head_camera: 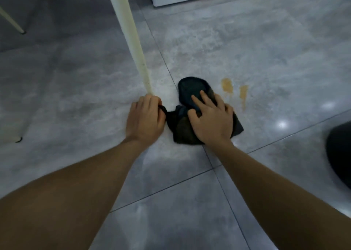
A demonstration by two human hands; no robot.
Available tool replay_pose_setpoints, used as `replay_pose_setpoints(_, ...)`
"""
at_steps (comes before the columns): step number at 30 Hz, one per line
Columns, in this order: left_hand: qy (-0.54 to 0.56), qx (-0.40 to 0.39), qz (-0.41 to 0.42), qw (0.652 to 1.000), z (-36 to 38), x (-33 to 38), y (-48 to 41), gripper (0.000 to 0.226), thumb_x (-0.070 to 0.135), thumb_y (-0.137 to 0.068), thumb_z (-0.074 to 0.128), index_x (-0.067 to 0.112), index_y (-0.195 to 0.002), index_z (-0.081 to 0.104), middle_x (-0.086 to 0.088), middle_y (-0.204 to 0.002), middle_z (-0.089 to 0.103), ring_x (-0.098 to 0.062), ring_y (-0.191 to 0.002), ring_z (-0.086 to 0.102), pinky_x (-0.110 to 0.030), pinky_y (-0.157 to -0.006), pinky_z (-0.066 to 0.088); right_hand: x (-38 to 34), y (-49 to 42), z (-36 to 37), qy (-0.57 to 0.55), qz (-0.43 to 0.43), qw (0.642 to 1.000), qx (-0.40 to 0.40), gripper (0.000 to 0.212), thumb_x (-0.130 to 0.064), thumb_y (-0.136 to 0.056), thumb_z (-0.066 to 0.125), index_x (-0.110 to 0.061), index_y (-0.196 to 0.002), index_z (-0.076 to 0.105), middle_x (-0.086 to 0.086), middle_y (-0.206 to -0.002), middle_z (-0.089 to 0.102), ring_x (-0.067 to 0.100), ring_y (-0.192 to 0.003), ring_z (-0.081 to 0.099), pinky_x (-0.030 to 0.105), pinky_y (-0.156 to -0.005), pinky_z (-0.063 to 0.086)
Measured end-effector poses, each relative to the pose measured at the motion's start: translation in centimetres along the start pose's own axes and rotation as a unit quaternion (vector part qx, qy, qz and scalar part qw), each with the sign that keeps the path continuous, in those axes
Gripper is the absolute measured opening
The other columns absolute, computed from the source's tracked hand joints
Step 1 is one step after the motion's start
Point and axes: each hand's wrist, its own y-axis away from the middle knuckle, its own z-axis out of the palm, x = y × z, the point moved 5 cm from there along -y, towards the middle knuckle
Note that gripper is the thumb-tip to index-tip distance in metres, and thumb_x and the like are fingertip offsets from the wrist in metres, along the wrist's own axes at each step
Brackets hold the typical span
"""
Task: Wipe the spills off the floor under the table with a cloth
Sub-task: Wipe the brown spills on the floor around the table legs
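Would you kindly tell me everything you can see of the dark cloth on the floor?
The cloth is dark, blackish with a blue-green tint, soft and crumpled into a loose bunch on the grey tiled floor. It lies just right of the white table leg and left of the orange-brown spills, not yet covering them. The right hand presses flat on its middle with fingers spread; the left hand pinches its left corner.
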Motion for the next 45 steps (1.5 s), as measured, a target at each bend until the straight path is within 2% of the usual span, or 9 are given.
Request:
replay_pose_setpoints(3, 0.014, -0.04, 0.07, 0.997, 1.0, 1.5, 0.1, 0.026, 0.017, -0.094, 0.057, 0.009, -0.118, 0.06, -0.009, -0.108, 0.061, -0.031, -0.097, 0.057, -0.04, -0.08, 0.043, 2.5, 3.7, -0.5, 0.003, -0.02, 1.0, 0.01, 0.053, -0.056, -0.09, 0.037, -0.044, -0.139, 0.056, -0.015, -0.154, 0.045, 0.022, -0.144, 0.035, 0.045, -0.111, 0.026)
replay_pose_setpoints(7, 0.036, -0.073, 0.013, 0.997, 2.5, 3.6, -1.9, 0.045, 0.028, -0.1, 0.05, 0.007, -0.139, 0.05, -0.01, -0.136, 0.055, -0.029, -0.124, 0.05, -0.043, -0.103, 0.042, 5.4, 2.9, -1.2, 0.008, 0.041, 0.999, 0.012, 0.055, -0.057, -0.09, 0.037, -0.046, -0.141, 0.053, -0.016, -0.157, 0.041, 0.021, -0.146, 0.03, 0.045, -0.113, 0.023)
replay_pose_setpoints(11, 0.022, -0.156, -0.073, 0.985, 5.2, 4.9, -5.5, 0.059, 0.043, -0.107, 0.032, 0.015, -0.158, 0.026, -0.01, -0.167, 0.019, -0.031, -0.154, 0.011, -0.043, -0.124, 0.009, 3.5, -1.3, -0.9, 0.009, 0.044, 0.999, 0.014, 0.053, -0.057, -0.092, 0.038, -0.045, -0.142, 0.052, -0.015, -0.157, 0.04, 0.021, -0.146, 0.03, 0.046, -0.113, 0.022)
replay_pose_setpoints(15, -0.041, -0.163, -0.104, 0.98, 6.5, 4.7, -5.6, 0.066, 0.059, -0.103, 0.015, 0.029, -0.162, 0.006, 0.001, -0.17, -0.002, -0.026, -0.155, -0.009, -0.046, -0.124, -0.007, 6.0, 1.3, -1.3, -0.003, 0.014, 0.999, 0.047, 0.049, -0.051, -0.091, 0.042, -0.043, -0.137, 0.059, -0.014, -0.152, 0.047, 0.021, -0.143, 0.036, 0.044, -0.111, 0.025)
replay_pose_setpoints(19, -0.044, -0.175, -0.117, 0.977, 6.4, 4.8, -5.4, 0.07, 0.065, -0.1, 0.013, 0.032, -0.161, 0.0, 0.004, -0.17, -0.007, -0.024, -0.155, -0.014, -0.049, -0.123, -0.011, 11.5, 2.4, -3.0, -0.004, 0.105, 0.993, 0.058, 0.053, -0.052, -0.09, 0.04, -0.039, -0.137, 0.06, -0.013, -0.152, 0.048, 0.022, -0.142, 0.036, 0.046, -0.11, 0.027)
replay_pose_setpoints(24, -0.063, -0.167, -0.119, 0.977, 6.7, 5.1, -5.8, 0.068, 0.062, -0.101, 0.009, 0.032, -0.161, -0.002, 0.004, -0.17, -0.009, -0.027, -0.155, -0.015, -0.052, -0.122, -0.011, 11.9, -7.0, -3.4, 0.0, 0.178, 0.981, 0.073, 0.058, -0.059, -0.089, 0.035, -0.041, -0.14, 0.056, -0.011, -0.156, 0.043, 0.027, -0.143, 0.033, 0.05, -0.113, 0.025)
replay_pose_setpoints(31, -0.075, -0.166, -0.124, 0.975, 6.8, 5.0, -5.8, 0.061, 0.052, -0.104, 0.012, 0.035, -0.161, -0.002, 0.006, -0.17, -0.008, -0.026, -0.155, -0.012, -0.053, -0.123, -0.007, 6.8, -3.8, -1.4, -0.011, 0.014, 0.999, 0.047, 0.049, -0.052, -0.09, 0.044, -0.042, -0.136, 0.06, -0.012, -0.15, 0.051, 0.024, -0.141, 0.039, 0.045, -0.109, 0.027)
replay_pose_setpoints(38, -0.076, -0.166, -0.122, 0.976, 6.8, 5.1, -6.0, 0.062, 0.054, -0.104, 0.01, 0.032, -0.161, -0.001, 0.005, -0.17, -0.01, -0.026, -0.155, -0.014, -0.053, -0.122, -0.008, 7.5, -10.9, -1.6, 0.019, 0.085, 0.995, 0.044, 0.058, -0.061, -0.089, 0.034, -0.043, -0.14, 0.054, -0.011, -0.156, 0.044, 0.025, -0.143, 0.034, 0.048, -0.11, 0.026)
replay_pose_setpoints(45, -0.085, -0.156, -0.107, 0.978, 6.8, 4.7, -5.8, 0.062, 0.043, -0.104, 0.019, 0.031, -0.161, -0.003, 0.003, -0.17, -0.008, -0.029, -0.155, -0.012, -0.056, -0.122, -0.004, 4.8, -5.4, -1.0, -0.004, -0.027, 0.999, 0.044, 0.051, -0.053, -0.089, 0.042, -0.043, -0.135, 0.061, -0.012, -0.149, 0.052, 0.024, -0.14, 0.041, 0.044, -0.107, 0.029)
